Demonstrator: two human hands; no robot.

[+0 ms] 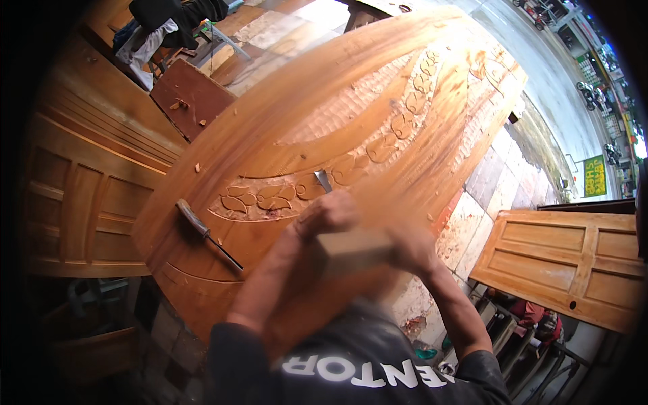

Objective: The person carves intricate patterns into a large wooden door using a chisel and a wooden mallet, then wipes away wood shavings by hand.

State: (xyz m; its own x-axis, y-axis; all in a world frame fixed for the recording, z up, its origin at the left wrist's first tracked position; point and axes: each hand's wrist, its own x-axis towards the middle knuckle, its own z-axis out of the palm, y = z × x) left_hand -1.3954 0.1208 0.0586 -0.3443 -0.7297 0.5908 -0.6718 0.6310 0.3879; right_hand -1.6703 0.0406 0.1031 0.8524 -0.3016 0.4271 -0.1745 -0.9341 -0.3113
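Observation:
A large wooden door panel (378, 196) with carved leaves and a textured, cut-back ground lies before me. My left hand (329, 214) is closed around a chisel, its flat metal blade (322, 179) reaching the carved leaf band; the hand hides its handle. Motion smears my right hand (413, 250), whose fingers are wrapped at the right end of a block-shaped wooden mallet (354, 251). The mallet is close below my left hand, and its grip is hidden. To the left, a second chisel (208, 234) with a wooden handle and thin dark shaft rests on the panel.
Panelled doors stand at the left (81, 196) and lie at the right (560, 263). A reddish-brown board (191, 98) with wood chips sits beyond the panel's left edge. Tiled floor (496, 169) and a street with motorbikes (592, 96) lie to the right.

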